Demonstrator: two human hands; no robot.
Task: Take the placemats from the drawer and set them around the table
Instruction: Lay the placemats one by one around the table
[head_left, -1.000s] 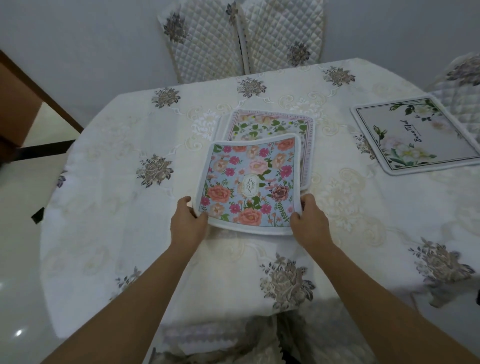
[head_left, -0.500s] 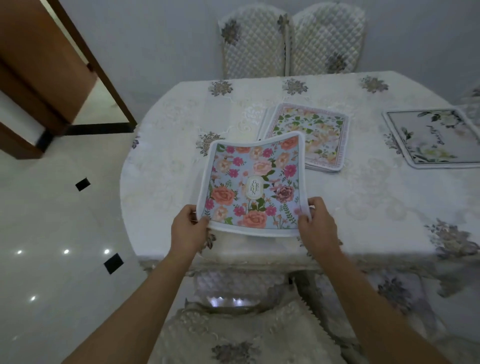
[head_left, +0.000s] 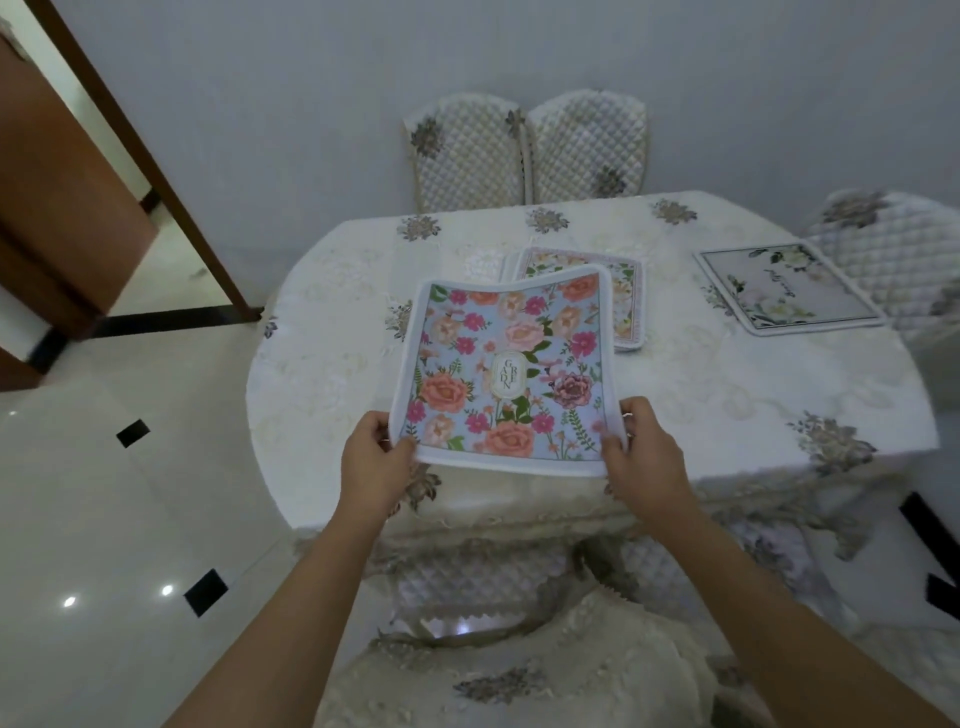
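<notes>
Both hands hold the blue flowered placemat (head_left: 506, 369) above the near edge of the table (head_left: 727, 395): the left hand (head_left: 375, 460) pinches its near left corner, the right hand (head_left: 641, 452) its near right corner.

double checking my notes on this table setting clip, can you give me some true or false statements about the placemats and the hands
1. Both hands hold the blue floral placemat by its near corners. True: the left hand and the right hand each pinch one corner.
2. The blue floral placemat lies flat on the table. False: it is lifted and curved above the table.
3. A white placemat with pale flowers lies at the table's right side. True.
4. The pink-bordered placemat is held in the right hand. False: it lies on the table, partly hidden behind the blue one.
5. Two quilted chair backs stand at the far side. True.
</notes>
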